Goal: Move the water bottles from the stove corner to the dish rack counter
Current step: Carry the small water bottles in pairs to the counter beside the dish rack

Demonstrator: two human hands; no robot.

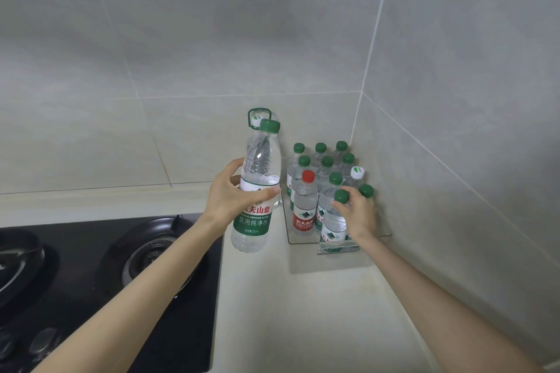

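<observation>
The left hand (pixel 233 194) reaches up from the lower left, its grip wrapped round a green-top bottle (pixel 259 157) held in the air mid-frame. Its label (pixel 252 222) reads "饮用纯净水" (and tiny "550ml"). The right hand (pixel 359 212) reaches in from the lower right, its grip curled round a second bottle (pixel 333 225) at the front of the other bottles (pixel 321 160) in the wall corner (pixel 353 130), right of middle.

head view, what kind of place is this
Most likely a home kitchen: a black gas stove with burners is set into a pale countertop, grey tiled walls meet in a corner beside it, and water bottles stand grouped in that corner.
</observation>
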